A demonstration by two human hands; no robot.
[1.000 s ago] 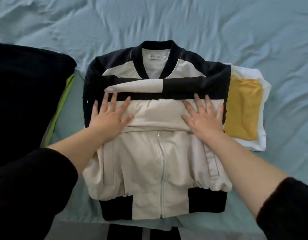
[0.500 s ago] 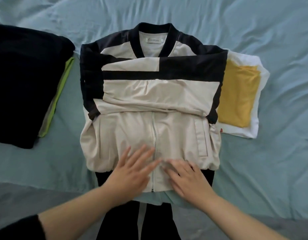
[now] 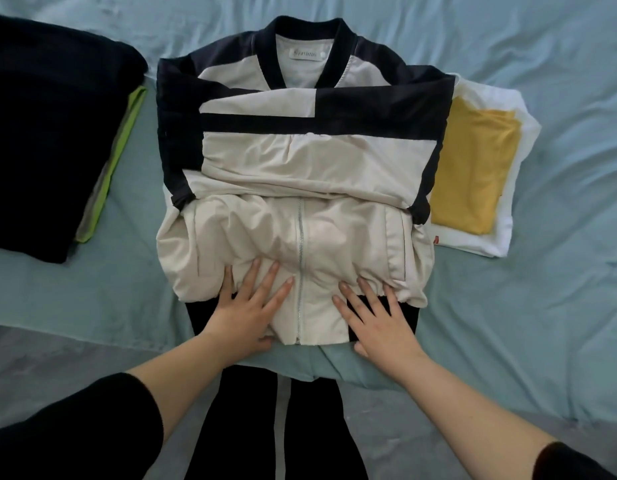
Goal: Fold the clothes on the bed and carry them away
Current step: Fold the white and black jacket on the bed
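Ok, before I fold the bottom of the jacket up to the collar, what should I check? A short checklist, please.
1. Sleeves folded across the jacket: ok.
2. Left hand flat on the hem: ok.
3. Right hand flat on the hem: ok.
4. Fabric above the hem smooth: not ok, it bunches beside the zipper.
5. Zipper closed up to the collar: cannot tell, the sleeves cover it.

The jacket (image 3: pixel 300 168) takes up the middle of the bed (image 3: pixel 559 306). A dark folded pile (image 3: pixel 50 133) blocks the left, with only a narrow strip of sheet (image 3: pixel 140 174) between them. A yellow-and-white pile (image 3: pixel 473 168) lies against the jacket's right edge. Bare sheet is open beyond the collar, at the far right, and along the near edge on both sides.
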